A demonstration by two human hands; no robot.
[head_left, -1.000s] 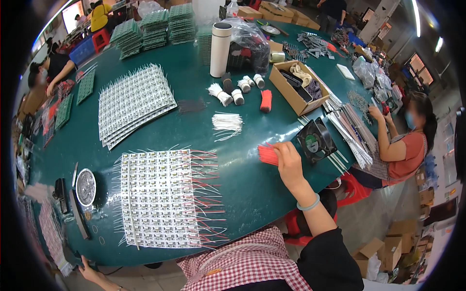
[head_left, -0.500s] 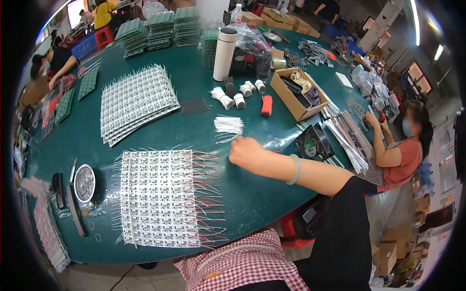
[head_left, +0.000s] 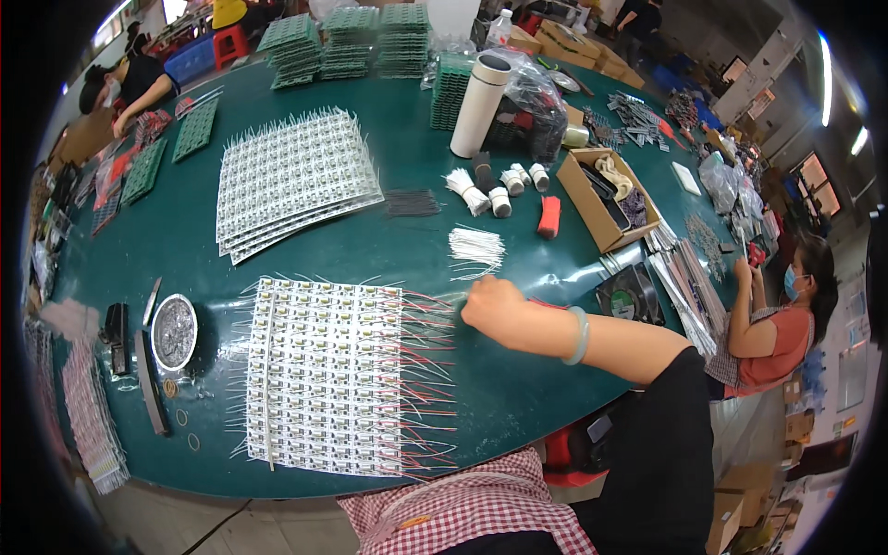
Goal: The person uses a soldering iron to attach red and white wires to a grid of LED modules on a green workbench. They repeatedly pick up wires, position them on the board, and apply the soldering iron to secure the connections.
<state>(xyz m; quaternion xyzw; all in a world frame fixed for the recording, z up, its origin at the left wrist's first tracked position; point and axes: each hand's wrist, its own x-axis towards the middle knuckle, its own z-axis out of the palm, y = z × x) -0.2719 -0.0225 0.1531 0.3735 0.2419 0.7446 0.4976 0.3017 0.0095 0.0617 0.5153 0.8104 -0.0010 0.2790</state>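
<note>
My right hand [head_left: 495,307] reaches in from the right, with a pale green bangle [head_left: 580,335] on the wrist. Its fingers are curled knuckles-up at the right edge of a white circuit-board panel [head_left: 328,375], where red and white wires [head_left: 427,351] stick out. I cannot see anything inside the fingers. A thin red strip [head_left: 548,302] shows on the table just behind the wrist. A small bundle of white wires [head_left: 476,250] lies just beyond the hand. My left hand is out of view.
A second stack of white panels [head_left: 296,180] lies further back, with green boards [head_left: 328,42] behind it. Nearby are a white flask [head_left: 479,104], an open cardboard box [head_left: 606,194], a red roll [head_left: 548,215], a small fan [head_left: 629,298] and a round metal dish [head_left: 173,330]. A person [head_left: 777,324] sits at the right.
My right hand has moved left from beside the fan and a red item to the wired edge of the near panel. The red item is now mostly hidden behind my wrist.
</note>
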